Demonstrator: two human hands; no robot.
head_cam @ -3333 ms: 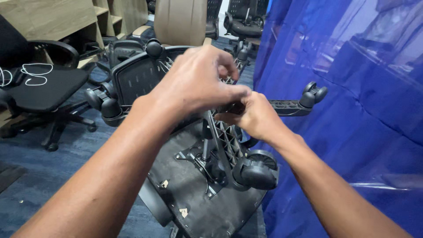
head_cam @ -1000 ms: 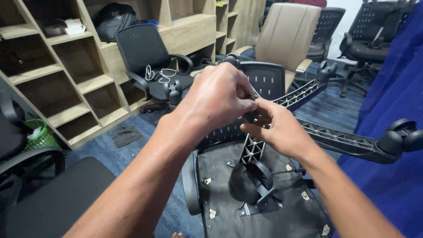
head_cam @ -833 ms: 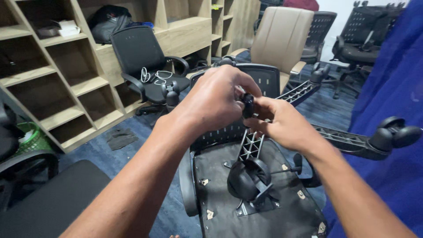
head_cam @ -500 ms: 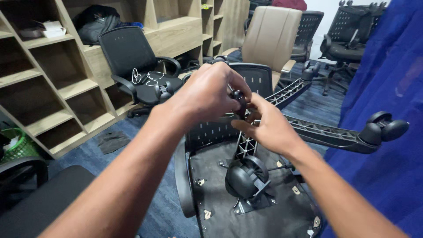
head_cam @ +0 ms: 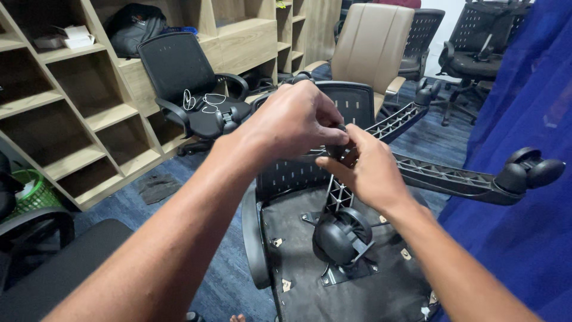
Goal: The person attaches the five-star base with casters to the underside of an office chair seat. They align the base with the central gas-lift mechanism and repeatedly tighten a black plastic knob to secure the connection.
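Head view of an office chair lying upturned, the underside of its seat [head_cam: 333, 286] facing up and the star-shaped base [head_cam: 441, 176] raised above it. The left hand [head_cam: 292, 122] is curled over the hub of the base, fingers closed around a small dark part at the centre; the right hand [head_cam: 369, 173] meets it from below, thumb and forefinger pinched on the same spot. What is pinched is hidden between the fingers and cannot be made out; it may be a clip or the tip of the central column. One ribbed leg [head_cam: 336, 197] runs down to a black caster [head_cam: 339, 235] just above the seat underside, a second leg reaches right to a twin caster [head_cam: 530, 170] against a blue curtain [head_cam: 524, 89], and a third [head_cam: 396, 122] points away towards a tan chair [head_cam: 369, 42]. A black mesh chair [head_cam: 185, 83] stands beside wooden shelving [head_cam: 89, 113] on the left. Risk, as judged: the base appears steadied mainly by the two hands, so a slackened grip could let it tip and swing a leg down; a small part could also slip from the fingertips and drop among the brackets under the seat.
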